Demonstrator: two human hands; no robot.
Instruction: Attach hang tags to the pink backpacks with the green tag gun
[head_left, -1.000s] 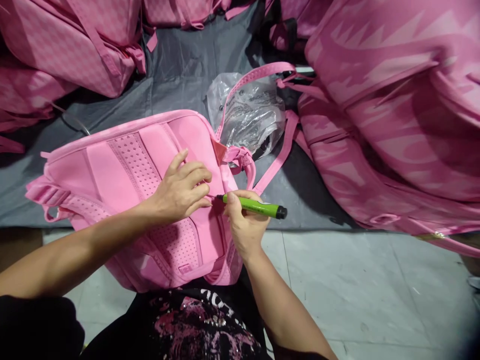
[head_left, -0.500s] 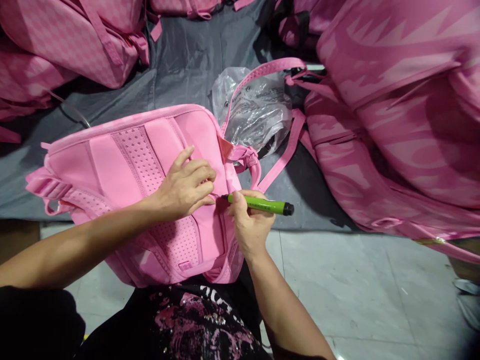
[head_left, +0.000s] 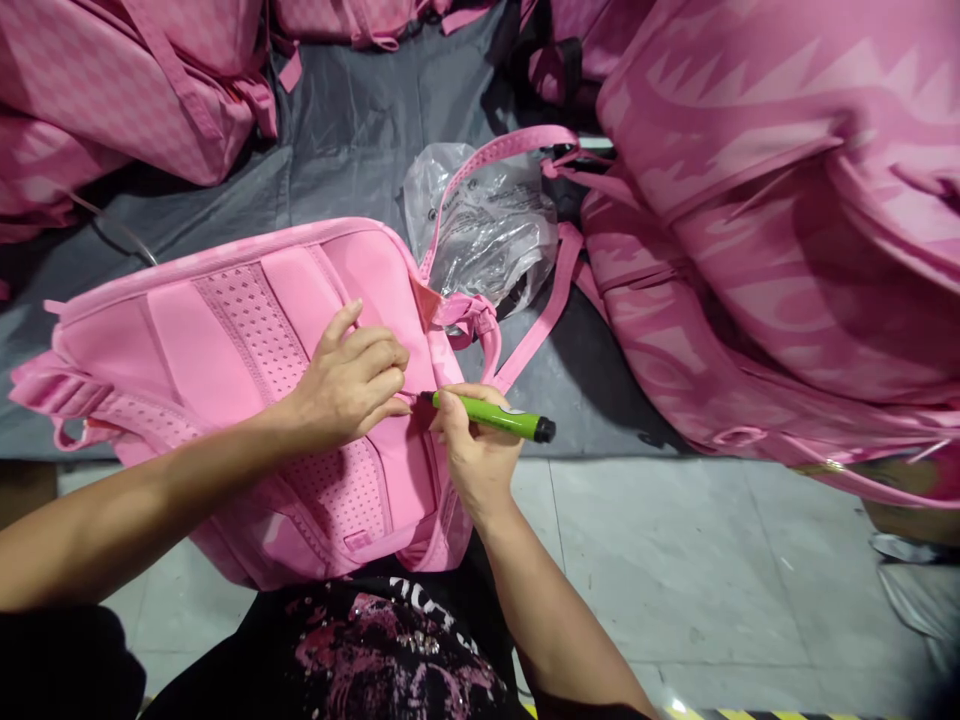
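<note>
A pink backpack [head_left: 169, 325] lies back panel up before me, over the edge of the grey-covered surface and against my shirt. My right hand [head_left: 480, 450] is closed round a green marker [head_left: 499, 416], its black end out to the right and its dark tip at the bag's back panel near the top. Just left of that tip, my left hand [head_left: 349, 385] rests on the panel with fingers curled, thumb and forefinger pinching the fabric there. Its little finger sticks up. The exact spot under the tip is partly hidden by the fingers.
A crumpled clear plastic bag [head_left: 487, 225] lies behind the backpack's top handle. Large pink patterned backpacks [head_left: 750, 230] stand on the right, others [head_left: 150, 80] at the back left. Grey cloth [head_left: 352, 120] covers the surface; pale floor tiles [head_left: 675, 560] show below its edge.
The whole view has shifted slightly, so most things sit further left. Both hands keep the same hold, and the marker stays at the same place on the backpack.
</note>
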